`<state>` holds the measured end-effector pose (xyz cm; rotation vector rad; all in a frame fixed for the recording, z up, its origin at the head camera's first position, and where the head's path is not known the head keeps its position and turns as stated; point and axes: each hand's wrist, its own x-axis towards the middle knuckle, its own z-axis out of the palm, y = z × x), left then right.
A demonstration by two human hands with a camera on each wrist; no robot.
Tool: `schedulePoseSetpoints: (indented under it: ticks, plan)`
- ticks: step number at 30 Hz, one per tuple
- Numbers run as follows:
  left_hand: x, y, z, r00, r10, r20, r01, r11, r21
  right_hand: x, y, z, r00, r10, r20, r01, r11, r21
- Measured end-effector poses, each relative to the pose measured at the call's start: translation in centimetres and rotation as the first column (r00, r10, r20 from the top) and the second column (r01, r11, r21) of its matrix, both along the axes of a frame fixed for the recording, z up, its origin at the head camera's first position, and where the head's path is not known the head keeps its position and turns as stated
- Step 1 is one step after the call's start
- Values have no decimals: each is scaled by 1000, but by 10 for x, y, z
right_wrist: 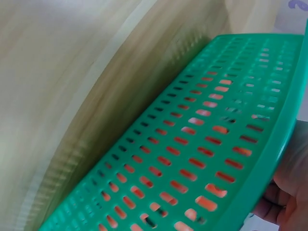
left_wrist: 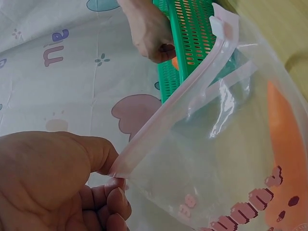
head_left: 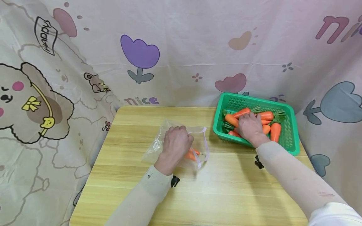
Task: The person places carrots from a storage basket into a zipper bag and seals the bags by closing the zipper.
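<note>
My left hand [head_left: 177, 142] pinches the pink-edged mouth of a clear zip bag [left_wrist: 192, 144] between thumb and fingers. Inside the bag lie orange carrots [head_left: 191, 154], and the mouth gapes toward the right. My right hand [head_left: 250, 127] reaches down into a green perforated basket [head_left: 294, 138], its fingers among several carrots [head_left: 275, 131] with green tops. Whether those fingers grip a carrot is hidden: in the right wrist view the basket wall covers most of the hand [right_wrist: 288, 192].
Bag and basket stand on a wooden table [head_left: 118, 188], the basket at its back right corner. A printed cloth [head_left: 181, 47] with flowers and cartoon animals hangs behind the table and along its sides.
</note>
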<state>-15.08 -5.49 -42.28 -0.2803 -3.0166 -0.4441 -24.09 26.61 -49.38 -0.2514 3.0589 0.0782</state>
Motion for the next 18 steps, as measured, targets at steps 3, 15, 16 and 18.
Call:
schedulePoseSetpoints:
  ticks: [3,15,16,18]
  plan:
    - [0,0,0,1000,-5,-8,5,1000,6,-1,4,-1,1000,5,15,-5,1000,8]
    - [0,1,1,1000,-11,-12,11,1000,6,-4,13,-5,999,-6,42,6,1000,16]
    - [0,1,1,1000,-9,-12,9,1000,6,-4,14,-5,999,-6,37,5,1000,18]
    - [0,0,1,1000,-6,-11,6,1000,3,-4,15,-7,1000,-4,22,4,1000,16]
